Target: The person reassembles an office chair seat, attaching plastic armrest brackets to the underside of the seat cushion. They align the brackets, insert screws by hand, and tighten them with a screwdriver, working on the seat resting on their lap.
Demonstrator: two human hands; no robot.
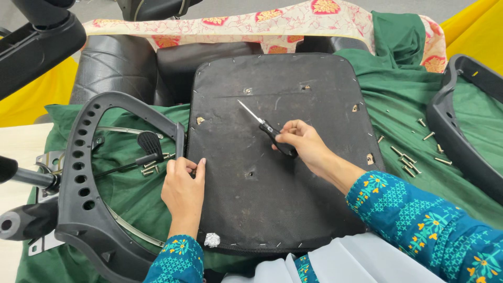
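An upturned black chair seat [314,94], covered in stapled black fabric with several small bolt holes, lies on green cloth in front of me. My right hand [301,141] grips a pair of black-handled scissors [264,127], their closed blades pointing up and left across the seat's underside. My left hand [183,183] rests on the seat's left edge, fingers curled over the rim, holding nothing else.
A black perforated armrest frame [78,173] with a lever and a few screws lies at left. A second black armrest [461,126] sits at right, with several loose bolts [408,160] on the green cloth [403,84]. Black cushions and patterned fabric lie behind.
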